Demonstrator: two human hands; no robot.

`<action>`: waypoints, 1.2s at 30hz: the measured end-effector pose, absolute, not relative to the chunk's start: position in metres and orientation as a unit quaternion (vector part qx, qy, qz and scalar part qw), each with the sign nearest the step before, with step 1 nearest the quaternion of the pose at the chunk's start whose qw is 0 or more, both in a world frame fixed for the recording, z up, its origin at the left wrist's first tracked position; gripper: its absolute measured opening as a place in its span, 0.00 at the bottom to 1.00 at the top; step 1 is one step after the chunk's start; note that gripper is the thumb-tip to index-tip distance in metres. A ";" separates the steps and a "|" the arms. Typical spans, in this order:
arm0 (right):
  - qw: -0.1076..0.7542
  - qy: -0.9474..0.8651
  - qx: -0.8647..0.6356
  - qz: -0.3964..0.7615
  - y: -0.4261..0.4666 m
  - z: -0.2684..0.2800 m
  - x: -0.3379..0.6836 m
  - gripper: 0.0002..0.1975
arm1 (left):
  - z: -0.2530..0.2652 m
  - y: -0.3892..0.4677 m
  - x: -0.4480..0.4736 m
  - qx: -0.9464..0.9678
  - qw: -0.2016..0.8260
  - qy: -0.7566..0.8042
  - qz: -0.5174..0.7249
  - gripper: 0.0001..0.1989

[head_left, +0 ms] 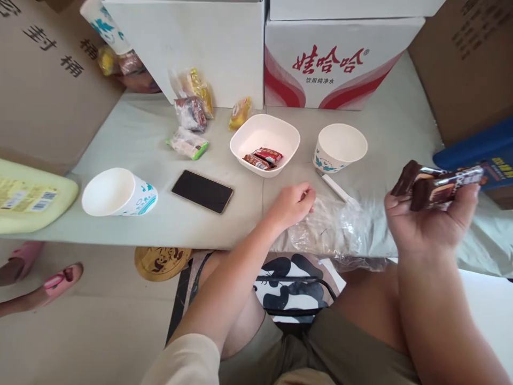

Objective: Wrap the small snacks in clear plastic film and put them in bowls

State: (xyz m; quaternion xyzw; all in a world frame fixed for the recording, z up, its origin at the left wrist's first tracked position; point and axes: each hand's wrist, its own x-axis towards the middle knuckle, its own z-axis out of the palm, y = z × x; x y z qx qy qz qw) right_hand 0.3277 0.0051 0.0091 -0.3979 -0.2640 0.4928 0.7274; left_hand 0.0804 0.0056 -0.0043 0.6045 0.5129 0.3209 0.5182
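Part of the sorting looks done, with some left over. Two red packs (264,158) lie in the white bowl (266,127), near its near side, while the dark packs (435,187) are not in any vessel: they sit in the right hand (430,206), raised at the right over the table's (218,160) near edge. That hand is palm up and half closed, its thumb and fingers bent round at least two packs. The left hand (298,203) rests on the table just to the near side of the bowl, fingers curled in; whether it has hold of anything, I cannot tell.

The right cup (332,162) and the left cup (140,199) show no contents. Left of the bowl, a yellow pack (240,113), a brown pack (190,113) and a green-edged pack (187,143) lie loose, seemingly not yet placed. The clear bag (332,230) lies crumpled between the hands.
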 end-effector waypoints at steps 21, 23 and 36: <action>0.345 -0.820 -0.390 0.238 0.125 0.059 0.146 0.20 | 0.011 0.000 0.042 0.674 0.423 0.521 0.308 0.13; 0.231 -0.904 -0.333 0.136 0.149 0.053 0.131 0.16 | 0.012 -0.001 0.042 0.670 0.427 0.521 0.312 0.13; 0.047 -0.985 -0.159 0.044 0.179 0.018 0.093 0.25 | 0.010 -0.001 0.042 0.665 0.435 0.522 0.310 0.12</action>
